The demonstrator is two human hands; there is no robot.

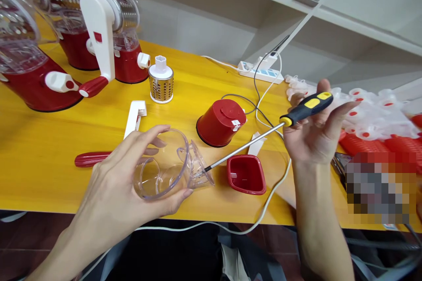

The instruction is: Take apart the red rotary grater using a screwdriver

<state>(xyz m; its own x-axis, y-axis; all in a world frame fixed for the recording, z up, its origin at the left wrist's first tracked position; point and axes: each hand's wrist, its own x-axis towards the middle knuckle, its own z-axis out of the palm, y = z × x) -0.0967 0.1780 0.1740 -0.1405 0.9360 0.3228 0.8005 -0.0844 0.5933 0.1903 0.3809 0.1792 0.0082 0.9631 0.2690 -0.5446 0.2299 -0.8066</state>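
My left hand (132,175) grips a clear plastic grater housing (165,169) by its round body, thumb below and fingers above. The housing is tilted on its side over the table. In my right hand (308,134) is a screwdriver (306,107) with a black and yellow handle, its thumb stretched out to the side. The shaft slants down left, its tip at the housing's clear narrow neck. Whether a screw is there, I cannot make out. Close by are a red grater base (219,123), a hollow red square part (246,174) and a white crank with a red handle (94,158).
A metal grating drum (161,83) stands behind the housing. Several assembled red rotary graters (128,59) occupy the left. A power strip (262,72) lies at the back, with cables running across the table. Bagged white parts (372,109) and red parts (379,147) are piled on the right.
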